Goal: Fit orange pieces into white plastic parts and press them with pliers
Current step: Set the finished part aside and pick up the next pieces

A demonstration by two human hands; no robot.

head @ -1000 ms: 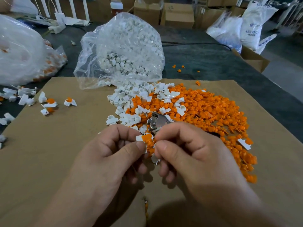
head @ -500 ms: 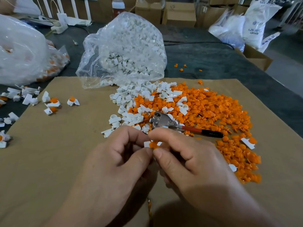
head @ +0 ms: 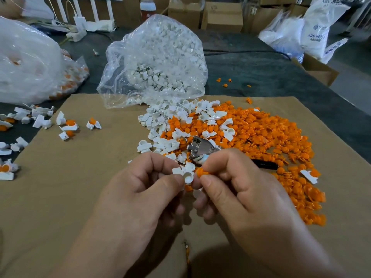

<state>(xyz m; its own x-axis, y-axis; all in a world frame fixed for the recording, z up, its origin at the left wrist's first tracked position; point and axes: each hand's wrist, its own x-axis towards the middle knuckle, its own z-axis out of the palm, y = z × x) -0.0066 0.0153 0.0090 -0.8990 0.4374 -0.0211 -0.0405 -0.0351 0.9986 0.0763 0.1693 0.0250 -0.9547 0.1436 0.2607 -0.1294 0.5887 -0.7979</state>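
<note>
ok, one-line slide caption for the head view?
Left hand holds a white part, right hand pinches an orange piece beside it; pliers lie on the pile behind.

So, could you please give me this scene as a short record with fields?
left hand: pinches a white part
right hand: pinches an orange piece beside the part's ring, not inside it
pliers: lying on the mixed pile, not held
bag: clear, full of white parts, behind the pile
surface: brown cardboard sheet

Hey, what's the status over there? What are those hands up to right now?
Left hand pinches white part; right hand pinches orange piece. Piece beside the part's socket, not yet in. Pliers lie on the pile behind the hands.
</note>
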